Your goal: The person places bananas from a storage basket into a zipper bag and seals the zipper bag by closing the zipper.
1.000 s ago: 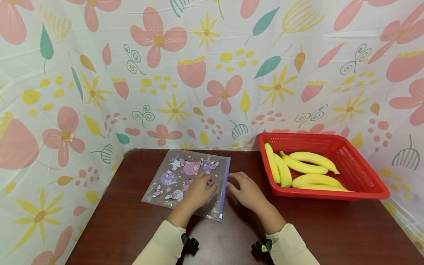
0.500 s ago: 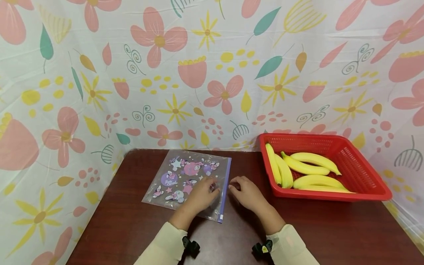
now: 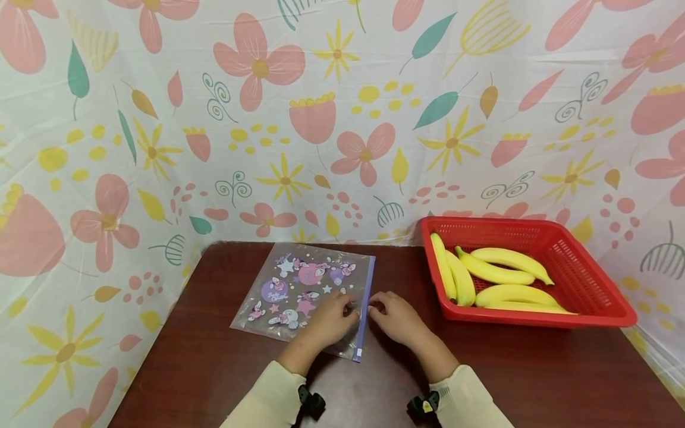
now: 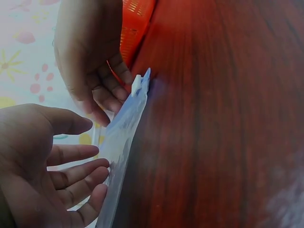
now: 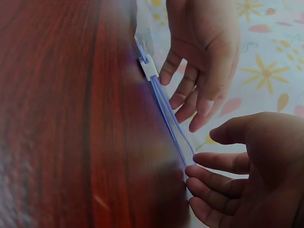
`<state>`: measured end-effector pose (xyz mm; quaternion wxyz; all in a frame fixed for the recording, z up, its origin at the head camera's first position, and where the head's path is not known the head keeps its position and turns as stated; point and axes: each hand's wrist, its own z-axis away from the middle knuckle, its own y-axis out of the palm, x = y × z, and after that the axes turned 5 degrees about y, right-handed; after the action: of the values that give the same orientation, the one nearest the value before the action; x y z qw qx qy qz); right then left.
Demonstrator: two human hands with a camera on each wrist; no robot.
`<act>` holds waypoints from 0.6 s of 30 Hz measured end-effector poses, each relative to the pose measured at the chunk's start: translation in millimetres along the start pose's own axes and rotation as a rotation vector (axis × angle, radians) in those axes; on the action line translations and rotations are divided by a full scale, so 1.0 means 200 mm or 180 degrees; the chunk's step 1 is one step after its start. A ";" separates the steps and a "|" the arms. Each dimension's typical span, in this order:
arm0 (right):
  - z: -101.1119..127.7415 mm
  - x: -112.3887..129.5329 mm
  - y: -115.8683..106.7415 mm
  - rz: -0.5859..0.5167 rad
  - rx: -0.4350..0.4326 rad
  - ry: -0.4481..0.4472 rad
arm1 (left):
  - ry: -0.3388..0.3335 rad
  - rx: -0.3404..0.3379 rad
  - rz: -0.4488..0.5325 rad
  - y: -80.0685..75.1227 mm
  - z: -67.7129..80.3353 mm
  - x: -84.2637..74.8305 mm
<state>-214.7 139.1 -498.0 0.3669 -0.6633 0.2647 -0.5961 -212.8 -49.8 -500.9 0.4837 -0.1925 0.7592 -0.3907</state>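
The printed zip bag [image 3: 305, 291] lies flat near the table's [image 3: 214, 368] back-left corner. Left hand [image 3: 329, 321] presses it, relaxed; right hand's [image 3: 393, 315] fingertips touch the zipper edge [image 3: 364, 309], grasping nothing. Thin plastic could slip away.

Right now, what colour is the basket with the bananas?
Red: the basket shows best in the head view.

My left hand [image 3: 327, 319] covers part of the bag [image 3: 299, 291] near its blue strip. My arms run off the bottom edge. The bench [image 5: 71, 118] looks blurry beside the bag's white slider [image 5: 149, 67].
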 end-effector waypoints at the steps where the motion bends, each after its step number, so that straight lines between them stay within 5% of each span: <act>1: 0.00 0.00 0.00 0.0012 -0.0013 -0.0010 | -0.0011 0.0004 -0.0008 0.00 0.00 0.00; 18: 0.01 0.02 0.04 -0.0023 -0.0140 -0.0281 | -0.0026 -0.0010 -0.0038 0.01 0.00 0.01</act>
<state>-211.4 131.6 -501.0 0.3614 -0.6978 0.2589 -0.5617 -213.5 -50.0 -503.5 0.4841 -0.1993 0.7567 -0.3916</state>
